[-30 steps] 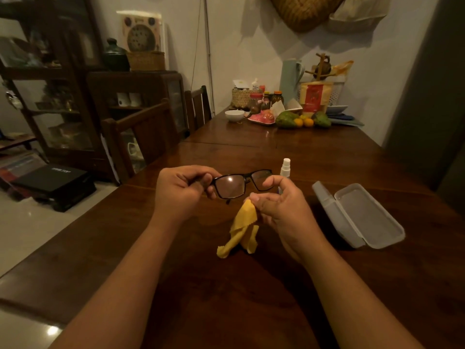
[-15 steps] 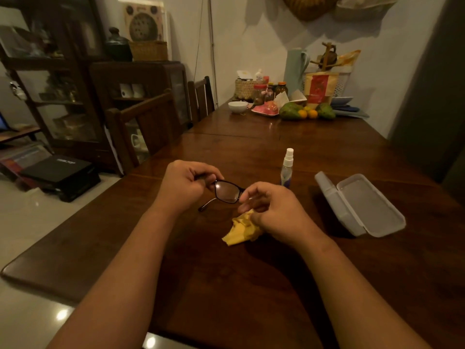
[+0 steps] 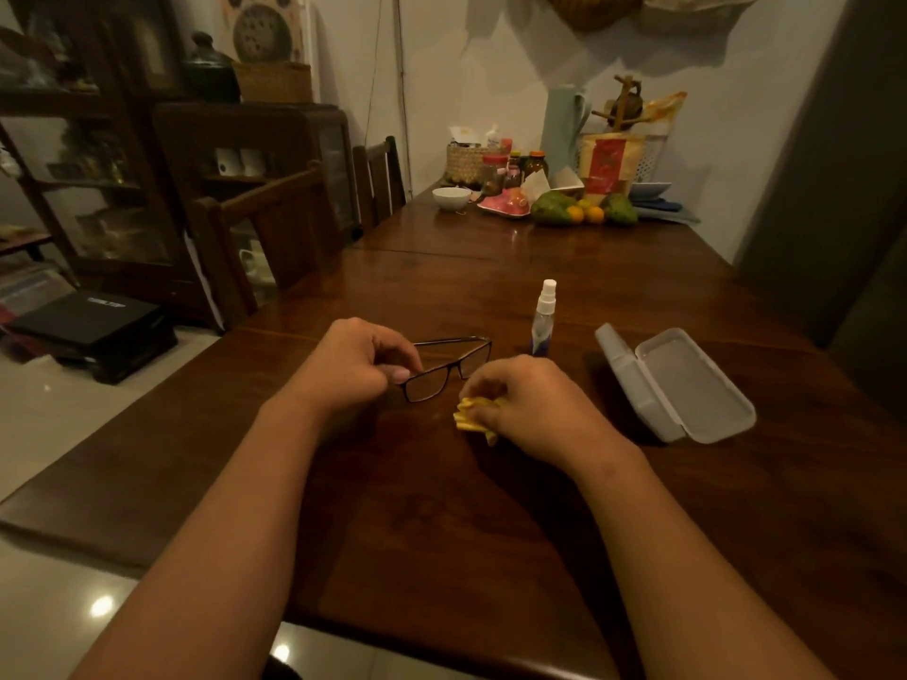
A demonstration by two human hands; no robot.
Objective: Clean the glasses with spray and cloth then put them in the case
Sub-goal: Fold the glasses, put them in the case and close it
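Black-framed glasses (image 3: 444,368) are low over the dark wooden table (image 3: 441,507), temples unfolded and pointing away from me. My left hand (image 3: 356,363) pinches the frame at its left corner. My right hand (image 3: 527,409) lies just right of the glasses and grips a bunched yellow cloth (image 3: 473,418) against the tabletop. Behind my right hand stands a small clear spray bottle (image 3: 544,319) with a white nozzle. An open grey-white glasses case (image 3: 687,385) lies to the right, lid up, with nothing inside.
At the table's far end stand a white bowl (image 3: 451,197), jars, a woven basket, fruit (image 3: 554,208) and a pitcher. Wooden chairs (image 3: 265,228) line the left side, with dark cabinets behind. The table's near edge runs just below my forearms.
Both hands came down from chest height to the table. The glasses, held up facing me before, are now low and flat. The hanging cloth is now bunched under my right hand.
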